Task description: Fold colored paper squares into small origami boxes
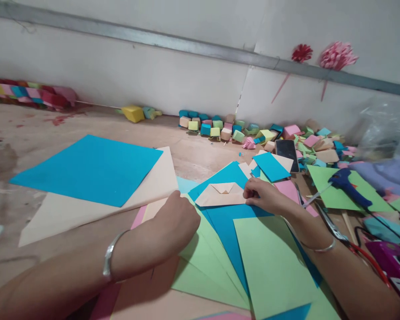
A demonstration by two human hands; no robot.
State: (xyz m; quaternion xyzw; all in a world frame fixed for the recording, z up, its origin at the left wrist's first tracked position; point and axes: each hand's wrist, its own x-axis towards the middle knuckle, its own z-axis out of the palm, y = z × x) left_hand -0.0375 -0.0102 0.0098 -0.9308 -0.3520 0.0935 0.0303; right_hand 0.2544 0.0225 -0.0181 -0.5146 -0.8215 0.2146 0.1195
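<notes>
A folded peach paper (218, 195), shaped like a small envelope with a triangular flap, lies over blue sheets (225, 226). My right hand (262, 195) pinches its right end between thumb and fingers. My left hand (176, 220) is closed beside the left tip of that paper; its fingertips are hidden behind the knuckles, so I cannot tell what they hold. Beneath and in front of my hands spread light green sheets (275, 266) and a peach sheet (143, 289). A large blue sheet (90, 171) rests on a peach sheet (50, 218) at the left.
At the right are a blue glue gun (350, 186), red-handled scissors (333, 226), a phone (286, 154) and a purple power strip (391, 266). Small folded paper pieces (216, 129) line the wall. Two paper flowers (338, 55) hang on the metal rail.
</notes>
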